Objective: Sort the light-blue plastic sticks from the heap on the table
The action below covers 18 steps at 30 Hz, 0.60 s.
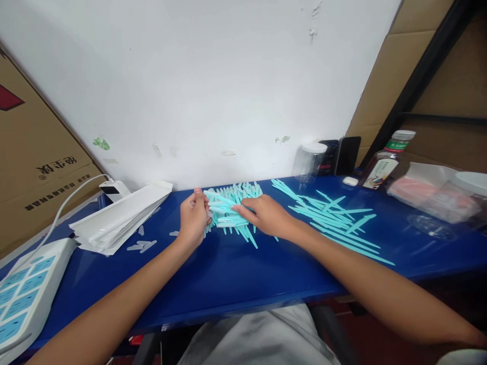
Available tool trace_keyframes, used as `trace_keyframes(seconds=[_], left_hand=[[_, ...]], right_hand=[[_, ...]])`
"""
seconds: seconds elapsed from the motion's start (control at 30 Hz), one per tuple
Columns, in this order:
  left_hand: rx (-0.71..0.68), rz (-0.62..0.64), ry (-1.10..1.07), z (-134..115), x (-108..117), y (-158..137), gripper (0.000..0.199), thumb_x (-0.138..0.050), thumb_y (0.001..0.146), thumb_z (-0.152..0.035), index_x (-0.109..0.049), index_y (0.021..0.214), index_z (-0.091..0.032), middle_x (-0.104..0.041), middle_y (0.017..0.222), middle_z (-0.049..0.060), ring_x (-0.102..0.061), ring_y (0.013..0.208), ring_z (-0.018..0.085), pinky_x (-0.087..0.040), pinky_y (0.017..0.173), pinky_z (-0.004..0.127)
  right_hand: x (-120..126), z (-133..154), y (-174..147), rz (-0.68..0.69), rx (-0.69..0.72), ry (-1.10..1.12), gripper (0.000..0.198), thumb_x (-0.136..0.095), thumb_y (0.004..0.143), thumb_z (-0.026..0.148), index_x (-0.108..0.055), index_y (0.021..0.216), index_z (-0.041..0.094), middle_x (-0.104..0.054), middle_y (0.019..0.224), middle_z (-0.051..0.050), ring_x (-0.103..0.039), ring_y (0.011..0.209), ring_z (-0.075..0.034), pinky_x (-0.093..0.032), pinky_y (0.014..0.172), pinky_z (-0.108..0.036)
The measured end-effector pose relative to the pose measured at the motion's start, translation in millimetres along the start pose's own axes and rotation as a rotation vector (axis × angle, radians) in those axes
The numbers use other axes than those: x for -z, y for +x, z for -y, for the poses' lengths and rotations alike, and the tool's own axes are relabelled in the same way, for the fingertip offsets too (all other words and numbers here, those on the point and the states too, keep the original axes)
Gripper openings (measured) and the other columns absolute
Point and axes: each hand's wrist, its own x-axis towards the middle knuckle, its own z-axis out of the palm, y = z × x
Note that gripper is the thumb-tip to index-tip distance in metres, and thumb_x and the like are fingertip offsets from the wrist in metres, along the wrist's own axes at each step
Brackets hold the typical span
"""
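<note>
Nearest to me, a fold of grey cloth (258, 337) showed below the edge of the blue table (243, 284), and a white power strip (57, 268) lay at the left. Over the middle of the table, the right hand (264, 213) had its thumb and fingers pinched on a few turquoise sticks (221, 201). The left hand (193, 215) was curled narrow at their other ends; whether it gripped any, I couldn't tell. Beneath and just behind lay a dense heap (247, 191) of similar sticks. Others lay in a loose spread (344, 223) to the right, while small translucent pieces (142, 246) and white sleeves (117, 218) lay to the left. Farther back, a clear jar (309, 165) stood near the white wall (213, 91).
</note>
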Motion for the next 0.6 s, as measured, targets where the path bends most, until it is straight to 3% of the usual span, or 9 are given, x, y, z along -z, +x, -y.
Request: trace_keyframes(seconds=[0.2, 0.33, 0.6], left_hand=[[-0.110, -0.036, 0.056, 3.0, -1.4, -2.8, 0.048, -0.057, 0.095, -0.065, -0.050, 0.076, -0.021, -0.040, 0.050, -0.007, -0.034, 0.036, 0.008, -0.025, 0.033, 0.019], [-0.105, -0.045, 0.147, 6.0, -3.9, -6.9, 0.048, -0.054, 0.096, -0.065, -0.049, 0.075, -0.022, -0.043, 0.046, -0.007, -0.038, 0.034, 0.009, -0.030, 0.034, 0.020], [-0.114, -0.050, 0.208, 5.6, -4.8, -9.5, 0.048, -0.056, 0.094, -0.066, -0.049, 0.074, -0.023, -0.044, 0.043, -0.007, -0.041, 0.031, 0.011, -0.030, 0.032, 0.021]], right_hand=[[0.1, 1.7, -1.0, -0.026, -0.008, -0.047, 0.050, -0.036, 0.111, 0.047, -0.058, 0.079, 0.017, -0.049, 0.061, 0.002, -0.037, 0.055, -0.011, -0.017, 0.060, -0.029], [-1.4, 3.6, -1.7, -0.027, -0.029, -0.156, 0.050, -0.035, 0.111, 0.050, -0.064, 0.086, 0.017, -0.058, 0.064, -0.002, -0.045, 0.058, -0.013, -0.017, 0.060, -0.029], [0.8, 12.1, -2.7, 0.023, -0.052, -0.337, 0.053, -0.033, 0.111, 0.053, -0.070, 0.100, 0.016, -0.071, 0.075, -0.007, -0.059, 0.062, -0.017, -0.016, 0.058, -0.030]])
